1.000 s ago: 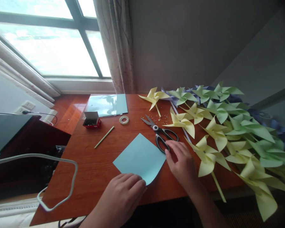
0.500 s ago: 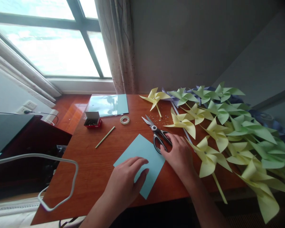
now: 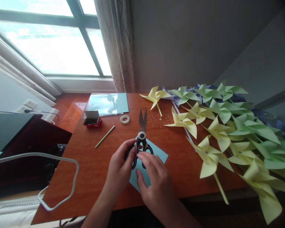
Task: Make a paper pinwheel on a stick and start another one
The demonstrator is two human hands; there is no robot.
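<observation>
Black-handled scissors (image 3: pixel 142 133) are held above the wooden table (image 3: pixel 92 158), blades slightly apart and pointing away from me. My left hand (image 3: pixel 120 172) grips the left handle loop. My right hand (image 3: pixel 154 180) closes on the right handle from the near side. Under both hands lies a light blue paper square (image 3: pixel 160 154), mostly hidden by them.
Many yellow, green and purple paper pinwheels (image 3: pixel 225 126) cover the table's right side. At the back left are a blue paper sheet under plastic (image 3: pixel 108 104), a small red box of pins (image 3: pixel 92 118), a tape roll (image 3: pixel 124 119) and a green stick (image 3: pixel 104 136). A white bent tube (image 3: pixel 61 196) sits at left.
My right hand picked the scissors up from the table and brought them over the blue paper. My left hand left the paper and took hold of the scissors' handle.
</observation>
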